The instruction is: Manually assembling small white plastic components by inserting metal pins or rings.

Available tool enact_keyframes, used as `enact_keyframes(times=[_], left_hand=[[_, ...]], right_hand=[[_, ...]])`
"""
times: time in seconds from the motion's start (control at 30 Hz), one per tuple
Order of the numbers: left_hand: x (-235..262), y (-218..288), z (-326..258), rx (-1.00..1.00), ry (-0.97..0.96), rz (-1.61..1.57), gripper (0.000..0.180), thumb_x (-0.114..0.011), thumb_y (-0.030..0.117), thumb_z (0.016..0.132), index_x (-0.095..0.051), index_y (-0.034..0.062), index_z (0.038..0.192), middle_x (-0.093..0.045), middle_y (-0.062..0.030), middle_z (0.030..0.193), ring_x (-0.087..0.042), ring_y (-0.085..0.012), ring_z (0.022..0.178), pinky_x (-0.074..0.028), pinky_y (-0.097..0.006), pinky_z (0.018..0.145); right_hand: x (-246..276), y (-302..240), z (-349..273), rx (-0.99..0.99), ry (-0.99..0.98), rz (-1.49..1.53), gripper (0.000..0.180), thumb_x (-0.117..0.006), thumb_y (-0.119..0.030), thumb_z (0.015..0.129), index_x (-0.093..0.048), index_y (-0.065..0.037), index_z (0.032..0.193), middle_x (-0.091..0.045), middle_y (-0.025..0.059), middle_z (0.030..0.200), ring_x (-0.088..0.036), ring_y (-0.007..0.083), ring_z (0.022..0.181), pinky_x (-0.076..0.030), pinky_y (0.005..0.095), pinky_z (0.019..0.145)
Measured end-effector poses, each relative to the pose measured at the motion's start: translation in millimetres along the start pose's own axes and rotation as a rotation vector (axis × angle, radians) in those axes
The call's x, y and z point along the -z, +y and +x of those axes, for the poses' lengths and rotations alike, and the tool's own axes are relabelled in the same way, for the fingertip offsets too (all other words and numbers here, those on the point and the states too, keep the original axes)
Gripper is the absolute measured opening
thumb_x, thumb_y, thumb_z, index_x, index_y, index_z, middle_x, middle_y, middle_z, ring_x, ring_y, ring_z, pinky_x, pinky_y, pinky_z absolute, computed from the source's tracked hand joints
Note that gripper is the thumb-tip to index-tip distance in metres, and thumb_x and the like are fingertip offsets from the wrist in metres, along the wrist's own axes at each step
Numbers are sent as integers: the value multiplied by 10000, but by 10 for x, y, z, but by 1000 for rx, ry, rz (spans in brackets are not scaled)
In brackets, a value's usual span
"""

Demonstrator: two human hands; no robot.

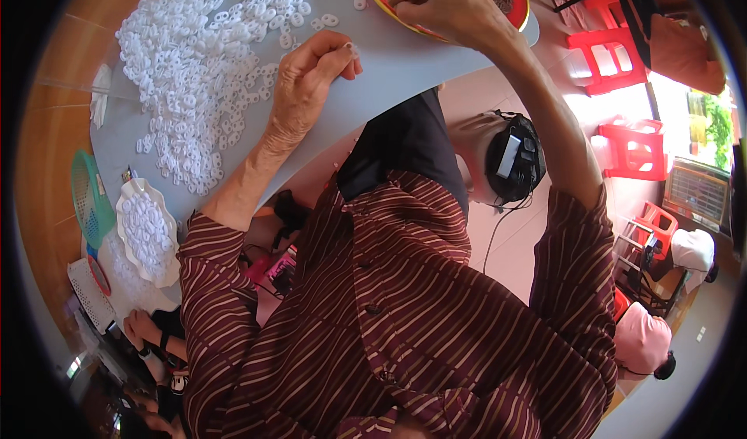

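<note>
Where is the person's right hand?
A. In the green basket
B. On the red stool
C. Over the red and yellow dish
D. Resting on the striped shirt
C: the right hand reaches over the rim of the red and yellow dish, while the left hand lies on the grey table.

A small piecework workshop: heaps of white plastic rings [202,73] cover the grey table [405,65], with red plastic stools [615,50] beside that table.
</note>
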State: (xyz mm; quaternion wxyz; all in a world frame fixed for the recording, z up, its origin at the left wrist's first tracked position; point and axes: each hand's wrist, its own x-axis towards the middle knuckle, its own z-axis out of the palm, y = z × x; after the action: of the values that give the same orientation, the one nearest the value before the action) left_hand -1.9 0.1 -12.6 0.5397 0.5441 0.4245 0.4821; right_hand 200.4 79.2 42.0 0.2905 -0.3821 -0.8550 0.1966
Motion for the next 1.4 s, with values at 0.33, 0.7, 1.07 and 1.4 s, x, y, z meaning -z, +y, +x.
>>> enact_keyframes(times=[0.33,0.7,1.07,1.4], left_hand=[[14,-25,-18,-73,-9,74,157,-507,127,891,-592,7,835,-600,-17,711,-531,-67,685,-439,-219,661],[24,-83,-15,-147,-23,142,130,-525,121,886,-583,12,846,-572,-3,672,-508,-62,646,-426,-213,612],[3,-40,-65,-198,-46,319,105,-543,126,893,-542,23,874,-524,-3,675,-475,-75,632,-423,-244,595],[5,-53,-59,-196,-92,246,113,-539,127,904,-540,16,887,-536,-13,698,-500,-95,667,-440,-246,642]], right_hand=[[-633,-418,-571,-422,183,721,124,-604,-66,829,-624,11,925,-639,34,721,-590,71,666,-479,221,618],[-838,-413,-570,-417,378,999,260,-608,-59,878,-558,-23,1131,-637,33,915,-591,85,797,-481,217,771],[-829,-386,-595,-348,387,917,234,-627,-23,849,-580,22,1074,-647,57,853,-615,85,777,-504,216,696],[-718,-305,-563,-303,242,637,158,-658,-152,863,-627,2,843,-621,1,693,-515,34,631,-418,190,567]])
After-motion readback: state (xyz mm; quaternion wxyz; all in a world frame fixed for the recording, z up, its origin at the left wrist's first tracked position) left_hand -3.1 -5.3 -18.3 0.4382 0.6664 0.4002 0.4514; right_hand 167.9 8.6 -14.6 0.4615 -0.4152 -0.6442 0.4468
